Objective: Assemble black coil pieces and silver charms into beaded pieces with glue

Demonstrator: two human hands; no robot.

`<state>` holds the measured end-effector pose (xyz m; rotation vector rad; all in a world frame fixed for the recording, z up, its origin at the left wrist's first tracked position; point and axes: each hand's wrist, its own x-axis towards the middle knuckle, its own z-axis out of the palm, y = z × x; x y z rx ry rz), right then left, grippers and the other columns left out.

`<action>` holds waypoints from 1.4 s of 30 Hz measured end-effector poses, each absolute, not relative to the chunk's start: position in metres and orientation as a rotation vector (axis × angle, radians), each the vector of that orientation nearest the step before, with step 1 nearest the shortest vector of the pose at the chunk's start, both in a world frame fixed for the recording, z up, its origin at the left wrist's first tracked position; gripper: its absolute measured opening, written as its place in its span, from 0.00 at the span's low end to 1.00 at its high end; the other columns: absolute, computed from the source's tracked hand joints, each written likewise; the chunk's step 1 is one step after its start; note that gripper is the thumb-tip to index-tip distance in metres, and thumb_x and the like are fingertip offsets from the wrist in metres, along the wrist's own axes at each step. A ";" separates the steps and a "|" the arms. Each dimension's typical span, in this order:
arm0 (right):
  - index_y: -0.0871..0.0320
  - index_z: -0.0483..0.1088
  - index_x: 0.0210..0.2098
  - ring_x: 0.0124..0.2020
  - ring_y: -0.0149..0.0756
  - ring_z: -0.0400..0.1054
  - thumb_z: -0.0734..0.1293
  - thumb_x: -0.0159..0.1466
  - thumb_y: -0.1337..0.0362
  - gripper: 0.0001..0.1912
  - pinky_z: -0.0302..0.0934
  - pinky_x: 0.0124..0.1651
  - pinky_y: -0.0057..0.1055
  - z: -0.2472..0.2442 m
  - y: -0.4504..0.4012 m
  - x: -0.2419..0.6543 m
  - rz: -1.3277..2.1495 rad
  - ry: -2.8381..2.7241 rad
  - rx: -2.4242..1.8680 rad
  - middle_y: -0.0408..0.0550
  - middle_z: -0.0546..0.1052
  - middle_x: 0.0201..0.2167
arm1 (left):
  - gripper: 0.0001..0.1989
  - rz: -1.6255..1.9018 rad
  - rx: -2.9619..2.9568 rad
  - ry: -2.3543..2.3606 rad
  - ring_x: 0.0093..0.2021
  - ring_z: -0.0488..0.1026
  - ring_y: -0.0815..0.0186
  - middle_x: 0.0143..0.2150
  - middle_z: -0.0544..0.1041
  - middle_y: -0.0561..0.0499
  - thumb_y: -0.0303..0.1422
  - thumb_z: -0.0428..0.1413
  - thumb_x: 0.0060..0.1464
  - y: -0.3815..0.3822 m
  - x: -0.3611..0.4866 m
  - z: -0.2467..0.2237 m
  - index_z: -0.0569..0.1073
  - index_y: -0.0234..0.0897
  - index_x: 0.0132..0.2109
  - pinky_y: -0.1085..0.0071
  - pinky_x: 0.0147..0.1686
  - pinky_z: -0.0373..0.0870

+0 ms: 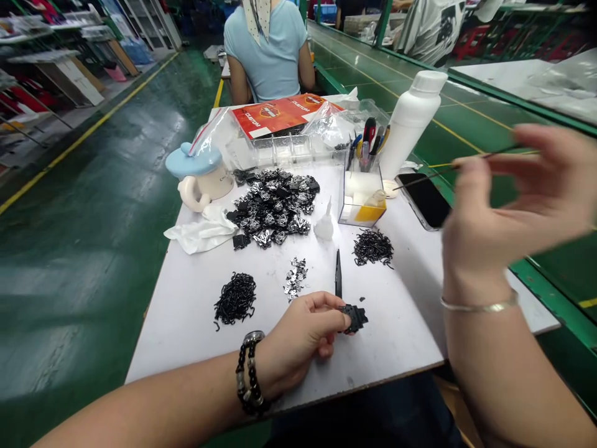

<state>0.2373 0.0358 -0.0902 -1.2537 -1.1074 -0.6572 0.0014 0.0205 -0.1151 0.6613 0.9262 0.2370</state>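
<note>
My left hand [310, 330] pinches a small black plastic part [357, 318] between thumb and fingers, just above the front of the white table. Raised at the right, my blurred right hand [517, 199] grips a thin dark stick [426, 179]. The stick's tip points left, at a small round cream dish [390, 188]; whether it touches I cannot tell. Black tweezers [338, 274] lie just beyond the black part. Close by are a scatter of small silvery metal pieces [295, 279] and two piles of short black bent pieces, one left [236, 297] and one right [373, 247].
A heap of black and silvery parts [275, 205] covers the table's middle. Around it stand a lidded mug [205, 180], a clear box [361, 208] with tools, a white bottle [413, 121] and a small dropper bottle [324, 225]. A phone [424, 200] lies right. Ahead sits a person [268, 56].
</note>
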 end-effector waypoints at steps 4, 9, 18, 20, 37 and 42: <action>0.57 0.76 0.41 0.24 0.30 0.69 0.75 0.47 0.74 0.21 0.68 0.27 0.35 -0.088 0.003 0.209 -0.522 -1.056 -0.930 0.46 0.77 0.38 | 0.12 0.229 0.666 0.930 0.16 0.53 0.80 0.19 0.67 0.58 0.25 0.58 0.36 0.021 0.001 -0.114 0.67 0.34 0.32 0.80 0.14 0.46; 0.59 0.75 0.41 0.25 0.35 0.72 0.73 0.51 0.75 0.18 0.67 0.32 0.37 -0.107 -0.032 0.165 -0.116 -1.014 -1.149 0.43 0.76 0.25 | 0.12 0.221 0.687 0.927 0.15 0.53 0.80 0.20 0.68 0.58 0.26 0.58 0.37 0.020 0.001 -0.113 0.67 0.34 0.33 0.80 0.14 0.46; 0.56 0.73 0.44 0.29 0.36 0.73 0.72 0.53 0.76 0.19 0.66 0.39 0.38 -0.119 -0.037 0.162 0.009 -1.042 -1.226 0.41 0.77 0.27 | 0.10 0.217 0.707 0.932 0.15 0.54 0.80 0.21 0.68 0.58 0.26 0.58 0.40 0.021 0.001 -0.114 0.67 0.34 0.32 0.81 0.14 0.46; 0.56 0.73 0.44 0.29 0.36 0.73 0.71 0.53 0.76 0.19 0.66 0.38 0.38 -0.118 -0.038 0.161 0.009 -1.028 -1.214 0.41 0.76 0.27 | 0.09 0.214 0.707 0.933 0.15 0.54 0.80 0.21 0.68 0.57 0.26 0.58 0.40 0.021 0.001 -0.115 0.67 0.34 0.33 0.81 0.14 0.46; 0.55 0.73 0.45 0.28 0.40 0.72 0.71 0.53 0.76 0.21 0.66 0.32 0.40 -0.118 -0.057 0.156 0.045 -1.093 -1.220 0.41 0.76 0.26 | 0.08 0.237 0.689 0.930 0.16 0.53 0.79 0.19 0.65 0.59 0.25 0.58 0.41 0.020 0.001 -0.114 0.68 0.34 0.32 0.82 0.14 0.47; 0.58 0.73 0.45 0.27 0.38 0.72 0.71 0.52 0.77 0.21 0.66 0.31 0.39 -0.117 -0.057 0.159 0.019 -1.064 -1.143 0.44 0.76 0.28 | 0.09 0.245 0.679 0.925 0.17 0.53 0.79 0.19 0.65 0.59 0.24 0.58 0.40 0.020 0.001 -0.114 0.69 0.34 0.32 0.82 0.14 0.47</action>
